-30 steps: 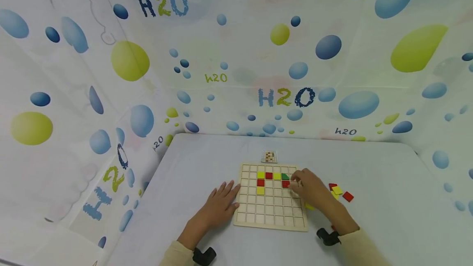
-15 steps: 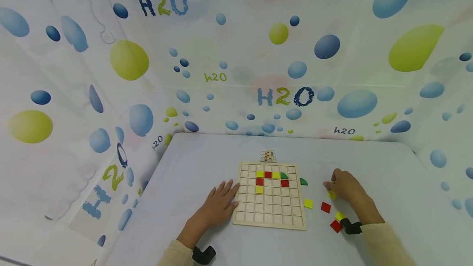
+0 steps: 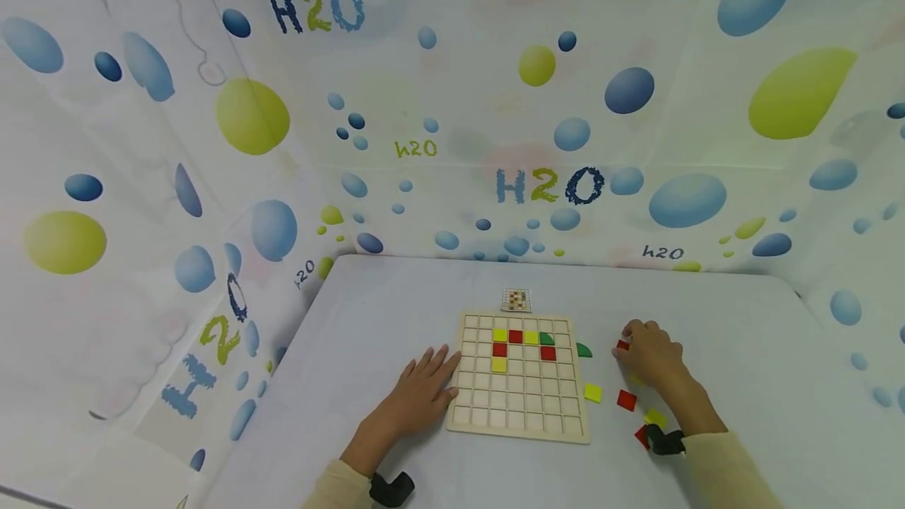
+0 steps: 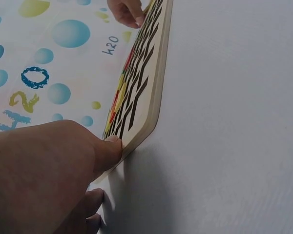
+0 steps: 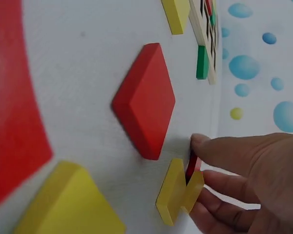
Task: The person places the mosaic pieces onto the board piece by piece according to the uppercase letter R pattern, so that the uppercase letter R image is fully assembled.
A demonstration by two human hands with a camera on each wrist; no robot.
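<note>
Right fingers pinch a red tile; left fingers, apart, touch the gridded board; the backdrop reads "H2O".

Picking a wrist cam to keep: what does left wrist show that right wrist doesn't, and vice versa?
Left wrist only: left hand, thumb against the board; H2O lettering.
Right wrist only: loose red tiles, yellow tiles, green piece beside the board, and the held red tile at the right hand.
Both: board, coloured pieces on it, right hand, spotted backdrop.

Red tile in the right hand, flat gridded board against the left hand
</note>
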